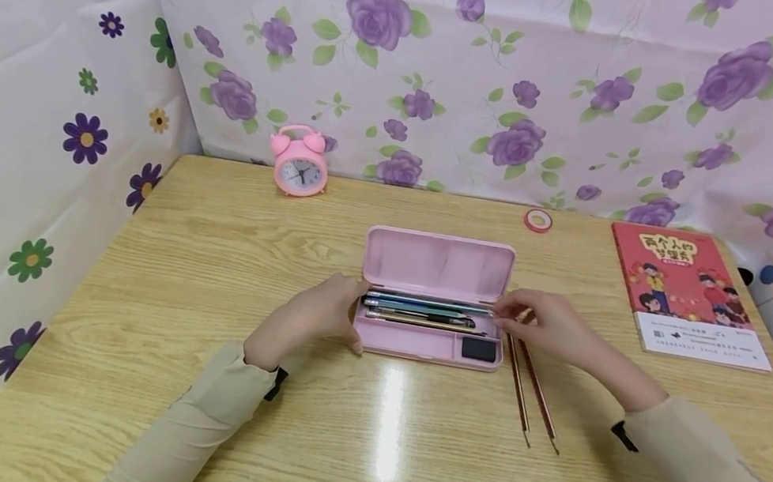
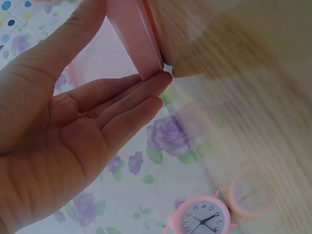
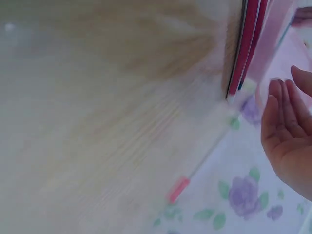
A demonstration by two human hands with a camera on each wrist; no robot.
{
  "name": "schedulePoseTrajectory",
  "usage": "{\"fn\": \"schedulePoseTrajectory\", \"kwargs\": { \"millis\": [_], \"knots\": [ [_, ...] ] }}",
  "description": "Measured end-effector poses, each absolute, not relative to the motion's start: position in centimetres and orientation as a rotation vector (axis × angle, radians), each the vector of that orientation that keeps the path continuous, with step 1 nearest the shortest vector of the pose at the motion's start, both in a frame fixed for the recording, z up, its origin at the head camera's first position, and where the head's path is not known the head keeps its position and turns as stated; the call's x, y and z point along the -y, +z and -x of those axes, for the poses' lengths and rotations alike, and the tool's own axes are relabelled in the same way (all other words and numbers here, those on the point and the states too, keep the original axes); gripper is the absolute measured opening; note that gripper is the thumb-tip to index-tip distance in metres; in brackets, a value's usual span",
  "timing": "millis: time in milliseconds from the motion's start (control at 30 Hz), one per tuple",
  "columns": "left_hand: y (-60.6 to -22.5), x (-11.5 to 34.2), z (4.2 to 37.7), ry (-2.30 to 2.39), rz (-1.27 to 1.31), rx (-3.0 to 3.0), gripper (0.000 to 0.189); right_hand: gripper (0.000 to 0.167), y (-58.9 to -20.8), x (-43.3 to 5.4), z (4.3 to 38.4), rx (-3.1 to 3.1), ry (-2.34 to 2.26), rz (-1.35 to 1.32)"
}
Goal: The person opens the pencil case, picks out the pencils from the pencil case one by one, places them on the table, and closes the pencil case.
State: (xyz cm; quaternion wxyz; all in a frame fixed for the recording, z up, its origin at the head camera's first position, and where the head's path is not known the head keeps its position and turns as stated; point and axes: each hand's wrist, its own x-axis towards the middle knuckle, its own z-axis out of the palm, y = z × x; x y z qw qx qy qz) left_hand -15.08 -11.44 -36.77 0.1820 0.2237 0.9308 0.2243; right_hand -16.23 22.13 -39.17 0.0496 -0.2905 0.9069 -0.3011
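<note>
A pink pencil case [image 1: 410,344] lies with its lid [image 1: 437,263] raised at the back. Several pencils [image 1: 415,308] and a dark pen [image 1: 445,319] lie lengthwise in the long compartment, and a black eraser [image 1: 478,350] fills the small front-right one. My left hand [image 1: 321,313] holds the case's left end, thumb at the front corner, fingers at the back. My right hand [image 1: 542,322] hovers at the right end, fingertips beside the pencil ends; in the right wrist view nothing shows between its fingers. Two dark red pencils [image 1: 530,392] lie on the table below it.
A pink alarm clock [image 1: 300,167] stands at the back left of the wooden table [image 1: 229,239]. Toward the back right lie a red tape roll [image 1: 537,221] and a red-and-white book [image 1: 691,296]. Flowered cloth [image 1: 442,64] hangs behind the table.
</note>
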Motion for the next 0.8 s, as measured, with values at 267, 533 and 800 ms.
{"fn": "schedulePoseTrajectory", "kwargs": {
  "millis": [267, 533, 800],
  "knots": [
    [-36.7, 11.5, 15.0, 0.639, -0.602, -2.619, 0.076, 0.013, -39.5, -17.2, 17.9, -2.726, -0.757, 1.189],
    [-36.9, 11.5, 15.2, 0.684, -0.679, -2.626, 0.078, 0.019, -38.4, -13.3, 18.2, -2.756, -0.465, 1.287],
    [-36.8, 11.5, 15.1, 0.695, -0.678, -2.627, 0.075, 0.010, -38.5, -11.4, 18.3, -2.726, -0.377, 1.271]
  ]
}}
